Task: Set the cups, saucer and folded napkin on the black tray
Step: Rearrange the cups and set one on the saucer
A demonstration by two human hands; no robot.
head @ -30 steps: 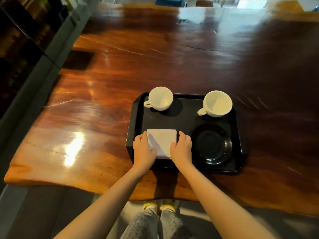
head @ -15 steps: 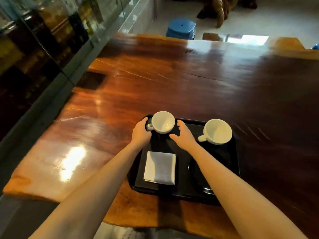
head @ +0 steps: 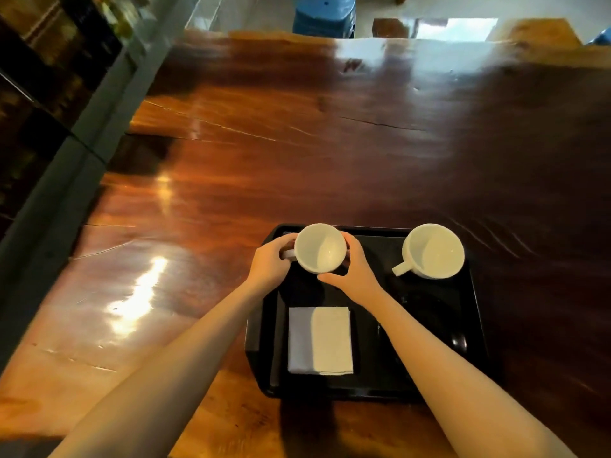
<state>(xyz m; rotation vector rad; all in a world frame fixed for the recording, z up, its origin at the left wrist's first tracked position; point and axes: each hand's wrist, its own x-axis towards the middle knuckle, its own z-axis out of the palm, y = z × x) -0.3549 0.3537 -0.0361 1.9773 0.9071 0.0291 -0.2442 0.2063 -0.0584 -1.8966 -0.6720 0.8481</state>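
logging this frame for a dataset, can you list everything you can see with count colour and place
round ceramic cups: 2, white; one far-left on the tray, held between both hands; one far-right, handle pointing near-left
folded square napkin: 1, white, near-left on the tray
round glossy saucer: 1, black, near-right on the tray, partly behind the right forearm
rectangular plastic tray: 1, black, near edge of the table
polished wooden table: 1, reddish brown
plastic stool: 1, blue, beyond the far edge
left hand: at the cup's handle side
right hand: on its other side
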